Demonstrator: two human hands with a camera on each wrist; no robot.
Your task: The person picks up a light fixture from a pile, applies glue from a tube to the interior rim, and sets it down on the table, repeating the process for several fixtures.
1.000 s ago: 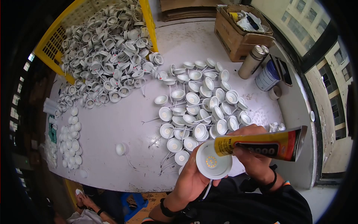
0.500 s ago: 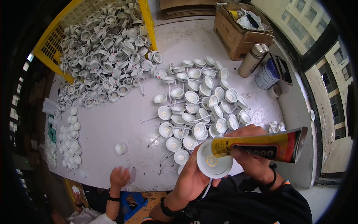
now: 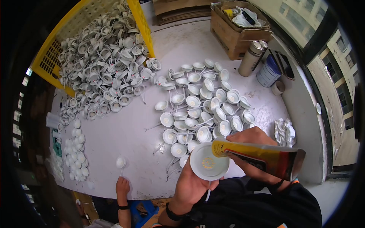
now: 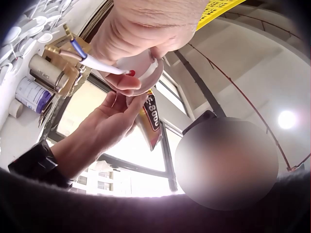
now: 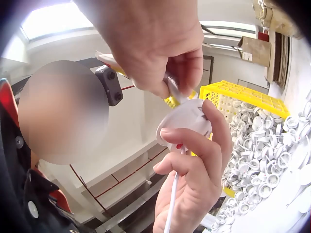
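Note:
In the head view my left hand point(image 3: 189, 187) grips a white round LED downlight point(image 3: 198, 157) from below, its open face with a ring of yellow LED chips turned up. A white cable hangs from its underside, with bare wire ends point(image 4: 73, 43) in the left wrist view. My right hand point(image 3: 249, 167) holds a yellow and black glue tube point(image 3: 260, 154), nozzle end down at the downlight's rim. In the right wrist view the fingers squeeze the tube close over the downlight point(image 5: 182, 121). The nozzle tip is hidden in the head view.
Similar downlights point(image 3: 193, 101) cover the table ahead. A yellow crate point(image 3: 140, 28) spills white housings at left, beside white domes point(image 3: 78, 148). Another person's hand point(image 3: 122, 187) is at a single downlight point(image 3: 121, 162). Cardboard box point(image 3: 239, 38), flask point(image 3: 250, 60) and tub point(image 3: 268, 72) stand right.
My hands, with the downlight and tube, have moved slightly left in the head view, and the tube slopes more. The other person's hand has reached in to the single downlight.

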